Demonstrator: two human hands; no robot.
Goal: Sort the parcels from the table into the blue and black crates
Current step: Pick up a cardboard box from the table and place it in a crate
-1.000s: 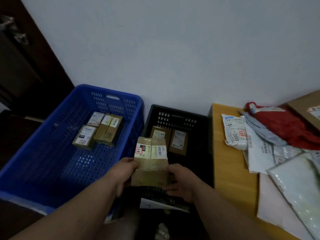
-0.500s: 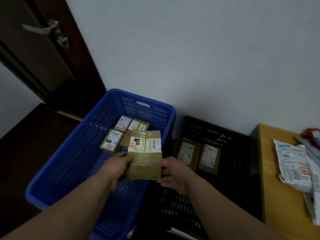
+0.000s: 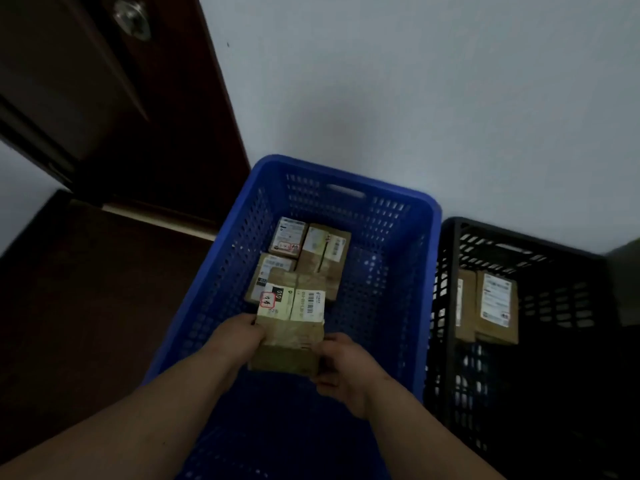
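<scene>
Parcel (image 3: 290, 320) label — "010", barcode

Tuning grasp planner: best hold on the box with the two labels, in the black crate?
Take the box by its two long side edges, coming from straight above. It lies flat, label up, against another box on its left, so lift that side carefully.
</scene>
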